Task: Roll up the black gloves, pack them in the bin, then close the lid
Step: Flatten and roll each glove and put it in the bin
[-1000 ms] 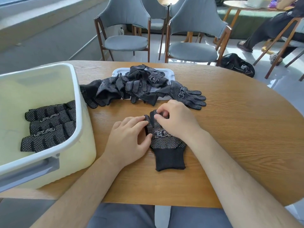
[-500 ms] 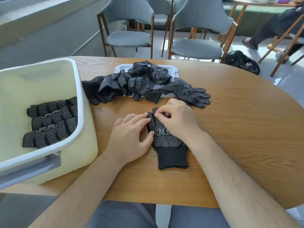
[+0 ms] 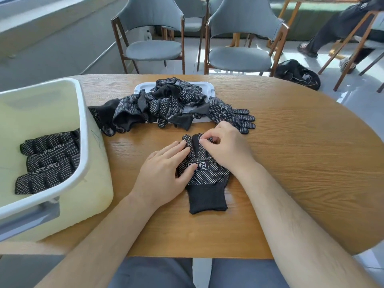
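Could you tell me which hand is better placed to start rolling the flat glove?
Probably the right hand: it pinches the glove at its far finger end, while the left hand lies flat on its palm area.

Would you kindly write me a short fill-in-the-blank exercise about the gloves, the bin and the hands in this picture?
1. The cream bin holds ____ rolled gloves.
2. The flat glove on the wooden table lies with its cuff pointing ____ the person.
3. The left hand presses flat on that glove, while the ____ hand pinches its fingertips.

Missing words: three; toward; right.
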